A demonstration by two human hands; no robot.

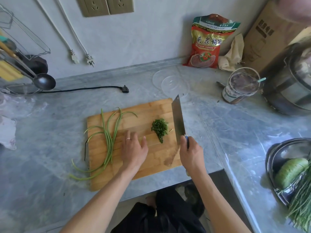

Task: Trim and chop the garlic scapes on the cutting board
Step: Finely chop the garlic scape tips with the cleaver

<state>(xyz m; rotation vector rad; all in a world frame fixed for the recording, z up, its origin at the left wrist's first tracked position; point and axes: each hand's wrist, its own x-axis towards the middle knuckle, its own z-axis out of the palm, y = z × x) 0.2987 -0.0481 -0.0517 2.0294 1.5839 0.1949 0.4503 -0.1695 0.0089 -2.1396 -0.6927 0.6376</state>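
- The fingers [184, 141] of the right hand [191, 153] are wrapped around the handle of a cleaver [178, 120], whose blade stands on edge near the right edge of the cutting board [156, 158].
- The left hand [133, 148] lies palm down on the middle of the board, its fingers [129, 137] loosely spread and holding nothing; a ring sits on one of them.
- A small heap of chopped garlic scapes [159, 128] lies between the left hand and the blade, just beside the blade.
- The whole garlic scapes [109, 140] lie in a bundle along the board's left edge, just beside the left hand, their thin ends trailing over the near left corner onto the grey surface [50, 132].
- A clear lid [171, 84] rests on the surface beyond the board's far right corner.
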